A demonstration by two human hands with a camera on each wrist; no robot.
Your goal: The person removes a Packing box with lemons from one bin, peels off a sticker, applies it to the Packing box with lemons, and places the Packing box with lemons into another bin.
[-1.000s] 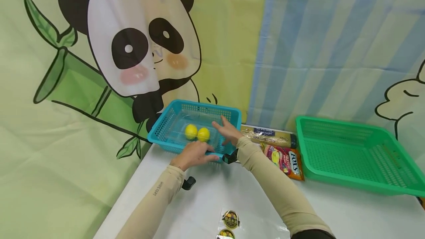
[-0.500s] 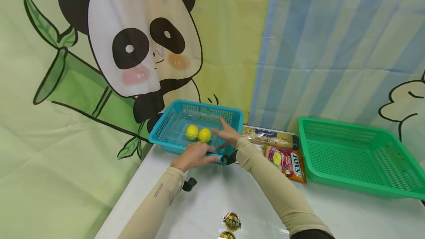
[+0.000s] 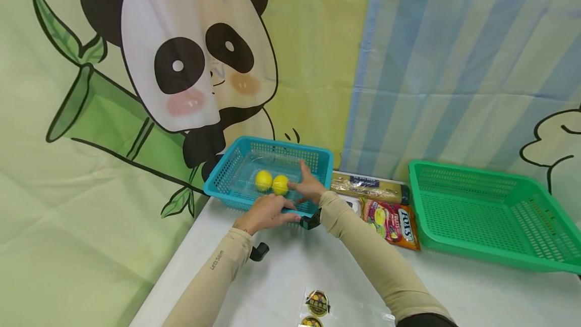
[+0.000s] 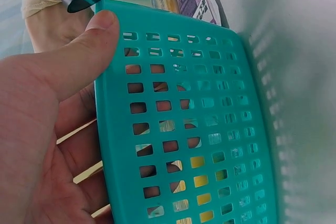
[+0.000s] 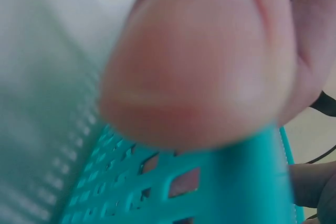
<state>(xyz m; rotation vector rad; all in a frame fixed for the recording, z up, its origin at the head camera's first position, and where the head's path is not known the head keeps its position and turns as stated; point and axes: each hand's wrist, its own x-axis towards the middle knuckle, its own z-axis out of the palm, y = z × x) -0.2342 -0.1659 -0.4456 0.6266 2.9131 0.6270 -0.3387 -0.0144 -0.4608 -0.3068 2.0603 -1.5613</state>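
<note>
A blue plastic basket (image 3: 227, 153) with perforated walls stands on the white table. Inside it lies a clear plastic box (image 3: 254, 155) with two round yellow lemon-like fruits (image 3: 264, 180) showing through. My left hand (image 3: 268, 211) grips the basket's front rim. In the left wrist view its thumb (image 4: 102, 30) rests outside the rim, and its fingers show through the holes from inside. My right hand (image 3: 310, 185) reaches over the basket's right part with fingers spread, its fingertips beside the right fruit. Its thumb (image 5: 194, 66), blurred, fills much of the right wrist view.
To the basket's right lie a pack of spaghetti (image 3: 367, 188) and a red-orange Fox's fruit candy bag (image 3: 392, 221). Further right stands a large green basket (image 3: 476, 256). A clear plastic sheet with round stickers (image 3: 316, 303) lies at the front. A printed panda curtain hangs behind.
My right hand has shifted slightly left and down, its fingertips now closer to the right yellow fruit. The left hand keeps its grip on the rim.
</note>
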